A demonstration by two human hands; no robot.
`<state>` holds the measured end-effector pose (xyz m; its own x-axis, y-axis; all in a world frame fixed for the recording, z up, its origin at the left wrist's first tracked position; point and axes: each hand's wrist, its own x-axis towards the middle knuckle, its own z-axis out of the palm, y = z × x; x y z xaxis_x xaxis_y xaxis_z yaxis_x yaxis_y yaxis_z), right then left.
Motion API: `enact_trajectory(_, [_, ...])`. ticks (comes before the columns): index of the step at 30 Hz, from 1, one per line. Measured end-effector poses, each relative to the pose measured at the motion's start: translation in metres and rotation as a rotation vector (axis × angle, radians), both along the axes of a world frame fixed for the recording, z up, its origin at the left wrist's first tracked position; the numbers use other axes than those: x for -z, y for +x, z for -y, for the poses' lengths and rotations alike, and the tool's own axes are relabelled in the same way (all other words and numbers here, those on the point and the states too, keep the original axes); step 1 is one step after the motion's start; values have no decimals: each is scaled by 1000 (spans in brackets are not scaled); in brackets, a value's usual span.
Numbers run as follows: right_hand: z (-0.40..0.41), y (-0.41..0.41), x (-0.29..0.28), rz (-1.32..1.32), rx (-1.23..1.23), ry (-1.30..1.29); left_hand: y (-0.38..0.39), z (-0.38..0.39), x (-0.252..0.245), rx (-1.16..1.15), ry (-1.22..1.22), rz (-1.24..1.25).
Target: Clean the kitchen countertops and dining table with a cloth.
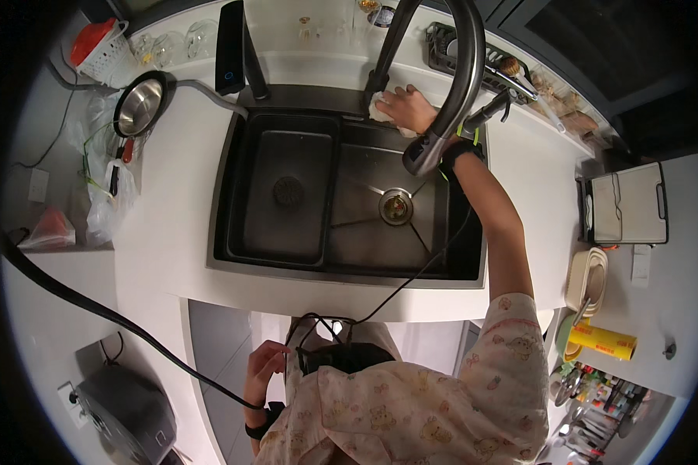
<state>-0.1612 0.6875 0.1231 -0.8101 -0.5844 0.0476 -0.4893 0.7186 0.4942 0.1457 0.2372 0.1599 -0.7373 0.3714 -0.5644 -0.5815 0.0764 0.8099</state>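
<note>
My right hand (410,110) reaches over the sink to its back ledge and presses a crumpled white cloth or paper wipe (379,108) against the foot of the black faucet (471,64). The faucet's spout arches in front of my right wrist. Below lies a dark double sink (349,278). A shallow black drain tray (285,232) fills its left half, and food scraps sit in the drain (395,206) on the right. At my waist, my left hand (266,360) hangs with bent fingers beside a black pouch (346,357) and its cables; whether it touches them is unclear.
A black upright dispenser (230,49) stands behind the sink. On the left are a steel pan (141,107), plastic bags (107,203) and a white basket (107,61). Cutting boards (631,203) stand at right. A thin cable (407,282) crosses the sink's front edge.
</note>
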Motion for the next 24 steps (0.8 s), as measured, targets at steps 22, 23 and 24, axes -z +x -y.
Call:
enact_trajectory(22, [-195, 49, -54, -195, 717, -830, 38, -65, 12, 46, 118, -70])
enact_trajectory(23, [-210, 53, -31, -373, 638, -889, 36, -70, 14, 59, 116, -66])
enact_trajectory(24, [-204, 56, -20, -430, 567, -954, 35, -71, 15, 59, 99, -61])
